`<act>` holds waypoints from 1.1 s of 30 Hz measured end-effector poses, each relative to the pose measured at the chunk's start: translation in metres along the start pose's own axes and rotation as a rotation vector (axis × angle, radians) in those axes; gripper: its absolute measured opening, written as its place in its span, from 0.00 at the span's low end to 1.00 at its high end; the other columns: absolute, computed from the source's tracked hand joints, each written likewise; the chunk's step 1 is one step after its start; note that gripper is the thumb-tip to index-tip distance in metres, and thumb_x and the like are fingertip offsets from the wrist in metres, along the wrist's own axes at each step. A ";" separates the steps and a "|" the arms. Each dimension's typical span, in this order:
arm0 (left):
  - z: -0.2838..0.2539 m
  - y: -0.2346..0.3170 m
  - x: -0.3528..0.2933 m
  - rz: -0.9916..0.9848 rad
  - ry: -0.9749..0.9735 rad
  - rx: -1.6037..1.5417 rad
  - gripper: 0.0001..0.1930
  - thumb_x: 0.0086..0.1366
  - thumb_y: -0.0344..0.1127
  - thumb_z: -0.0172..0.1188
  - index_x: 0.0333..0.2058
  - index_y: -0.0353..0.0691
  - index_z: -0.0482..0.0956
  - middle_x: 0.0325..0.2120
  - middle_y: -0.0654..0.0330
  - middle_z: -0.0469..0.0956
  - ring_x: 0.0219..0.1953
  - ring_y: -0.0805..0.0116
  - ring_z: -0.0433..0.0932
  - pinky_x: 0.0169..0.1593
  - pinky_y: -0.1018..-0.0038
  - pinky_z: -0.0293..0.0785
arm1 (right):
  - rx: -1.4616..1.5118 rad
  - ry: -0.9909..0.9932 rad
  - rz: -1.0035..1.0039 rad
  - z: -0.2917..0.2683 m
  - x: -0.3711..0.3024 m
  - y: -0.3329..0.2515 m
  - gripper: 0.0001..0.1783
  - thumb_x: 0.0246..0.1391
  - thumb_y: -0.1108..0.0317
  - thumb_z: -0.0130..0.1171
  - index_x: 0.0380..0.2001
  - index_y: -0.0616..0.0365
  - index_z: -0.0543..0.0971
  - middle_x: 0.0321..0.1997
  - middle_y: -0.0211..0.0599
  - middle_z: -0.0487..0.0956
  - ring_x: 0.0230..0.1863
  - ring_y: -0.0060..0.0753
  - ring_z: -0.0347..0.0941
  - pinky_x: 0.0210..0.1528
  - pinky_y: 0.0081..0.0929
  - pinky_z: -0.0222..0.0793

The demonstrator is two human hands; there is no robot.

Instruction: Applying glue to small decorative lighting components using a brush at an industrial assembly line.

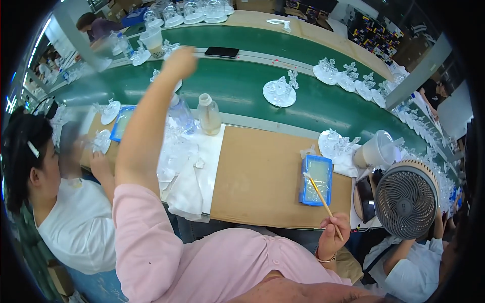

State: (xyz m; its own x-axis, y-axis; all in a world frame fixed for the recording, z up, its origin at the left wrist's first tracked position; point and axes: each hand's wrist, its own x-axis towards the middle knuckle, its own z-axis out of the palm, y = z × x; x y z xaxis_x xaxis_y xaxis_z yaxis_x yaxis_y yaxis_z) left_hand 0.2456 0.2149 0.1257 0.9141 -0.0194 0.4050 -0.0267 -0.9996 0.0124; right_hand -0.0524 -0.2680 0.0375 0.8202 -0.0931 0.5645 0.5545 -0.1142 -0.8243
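Note:
My left arm stretches far forward over the green conveyor. At its end my left hand [180, 63] is blurred and its fingers are hidden, so what it holds, if anything, cannot be made out. A clear plastic ornament [170, 47] appears just beyond it. Near the table's front edge my right hand [334, 233] is closed around a thin paintbrush [319, 192] with a wooden handle and a yellow collar. The brush tip points up and left, over a blue-rimmed box [317, 198] of clear contents. Behind the box sits another clear ornament on a white disc [331, 144].
A brown cardboard sheet [257, 177] covers my work area. Two bottles [209, 120] and crumpled white cloth [186, 194] lie to its left. A plastic tub [375, 149] and a round fan [408, 199] stand right. Ornaments [279, 93] and a phone [222, 52] rest ahead; co-workers sit either side.

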 end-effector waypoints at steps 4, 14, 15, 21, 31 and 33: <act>0.049 -0.134 0.021 -0.204 -0.239 -0.005 0.35 0.57 0.40 0.62 0.62 0.39 0.62 0.58 0.38 0.64 0.59 0.43 0.65 0.61 0.61 0.63 | -0.162 -0.025 -0.013 -0.006 -0.002 0.006 0.10 0.59 0.65 0.57 0.37 0.62 0.74 0.34 0.39 0.69 0.23 0.24 0.68 0.24 0.18 0.66; 0.133 -0.208 0.054 -0.320 -0.458 -0.145 0.07 0.57 0.31 0.64 0.34 0.37 0.79 0.23 0.57 0.79 0.28 0.69 0.81 0.23 0.70 0.75 | -0.284 -0.173 -0.027 0.005 0.018 0.001 0.06 0.57 0.73 0.57 0.37 0.64 0.78 0.28 0.41 0.78 0.24 0.25 0.74 0.27 0.19 0.70; 0.134 -0.206 0.052 -0.249 -0.370 -0.042 0.07 0.57 0.34 0.64 0.28 0.36 0.79 0.17 0.57 0.78 0.26 0.65 0.81 0.25 0.68 0.75 | -0.287 -0.171 -0.022 0.005 0.016 0.002 0.06 0.57 0.73 0.57 0.37 0.64 0.78 0.28 0.41 0.78 0.24 0.25 0.74 0.27 0.19 0.70; 0.034 -0.094 0.073 0.133 0.203 0.015 0.17 0.60 0.48 0.61 0.31 0.36 0.79 0.22 0.50 0.78 0.26 0.51 0.78 0.31 0.62 0.71 | -0.067 -0.013 -0.013 -0.003 -0.002 0.013 0.11 0.58 0.75 0.55 0.43 0.62 0.68 0.38 0.45 0.74 0.28 0.27 0.74 0.28 0.21 0.71; -0.090 0.140 -0.033 0.380 0.245 -0.460 0.09 0.63 0.29 0.56 0.42 0.41 0.77 0.30 0.58 0.79 0.30 0.67 0.77 0.34 0.74 0.72 | -0.125 0.255 -0.181 -0.051 -0.004 -0.008 0.12 0.61 0.64 0.55 0.39 0.59 0.67 0.31 0.45 0.73 0.23 0.29 0.71 0.25 0.22 0.70; -0.086 0.177 -0.076 0.632 0.078 -0.489 0.12 0.54 0.22 0.55 0.38 0.39 0.76 0.33 0.56 0.78 0.34 0.60 0.78 0.39 0.71 0.73 | -0.138 0.250 -0.163 -0.061 -0.003 -0.011 0.13 0.62 0.62 0.54 0.38 0.61 0.68 0.29 0.45 0.73 0.23 0.29 0.71 0.24 0.21 0.70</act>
State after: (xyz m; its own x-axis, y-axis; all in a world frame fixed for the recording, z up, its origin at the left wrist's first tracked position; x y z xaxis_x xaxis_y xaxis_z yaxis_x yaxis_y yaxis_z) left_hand 0.1366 0.0412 0.1756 0.6362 -0.5585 0.5322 -0.7206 -0.6766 0.1514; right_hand -0.0693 -0.3267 0.0477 0.6525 -0.3004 0.6957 0.6373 -0.2792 -0.7183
